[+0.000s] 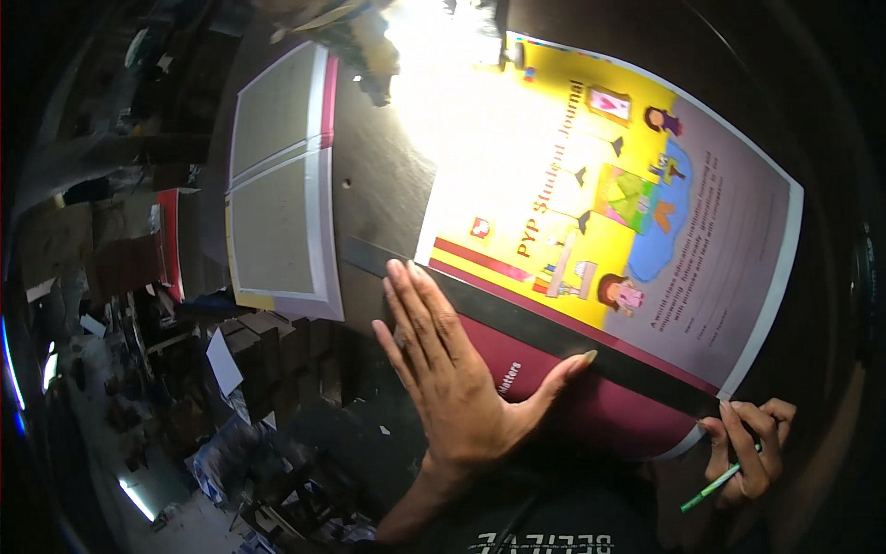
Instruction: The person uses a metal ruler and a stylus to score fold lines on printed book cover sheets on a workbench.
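Note:
A large printed cover sheet [738, 268], yellow, purple and maroon with cartoon children, lies on the dark tabletop. Across its maroon band runs a long flat black strip [591, 355], like a straightedge. My left hand [452, 388] rests flat on the strip and the maroon part, fingers stretched and thumb spread. At the strip's right end, by the sheet's near right corner, is my right hand [748, 443], its fingers curled. A slim green pen [711, 487] is tucked in those fingers, one end pointing down and left. Part of the pen is hidden by the fingers.
At the table's left lies a cover case [277, 217] with two grey boards and folded edges. A glaring lamp [443, 55] washes out the sheet's far left. Beyond the left edge are cardboard stacks [268, 337], a red-edged item [169, 240] and clutter on the floor.

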